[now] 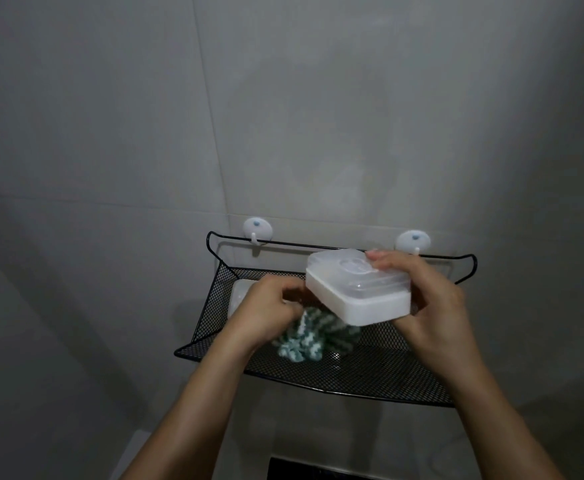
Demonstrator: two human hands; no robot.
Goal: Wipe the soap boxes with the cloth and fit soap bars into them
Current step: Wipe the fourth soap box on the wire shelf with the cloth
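The right hand (432, 306) grips a white soap box (358, 289) from its right side, thumb over the clear lid and fingers curled under the base, and holds it tilted above a black wire-mesh shelf (370, 375). The box is closed, its see-through lid facing up and toward the wall. The left hand (266, 313) is curled around a bunched green-and-white cloth (304, 337), which it presses against the lower left edge of the box; the loose end of the cloth hangs down under the box, close above the mesh floor of the shelf. At the left end of the shelf, partly hidden behind the left hand, lies a second pale box (240, 294) (it looks like another soap box, though the dim light and the hand in front make that hard to confirm). The shelf hangs by its top rail from two round white hooks, a left hook (257, 228) and a right hook (413, 240), stuck to a grey tiled wall (318, 116). Both forearms reach up from the bottom of the view.
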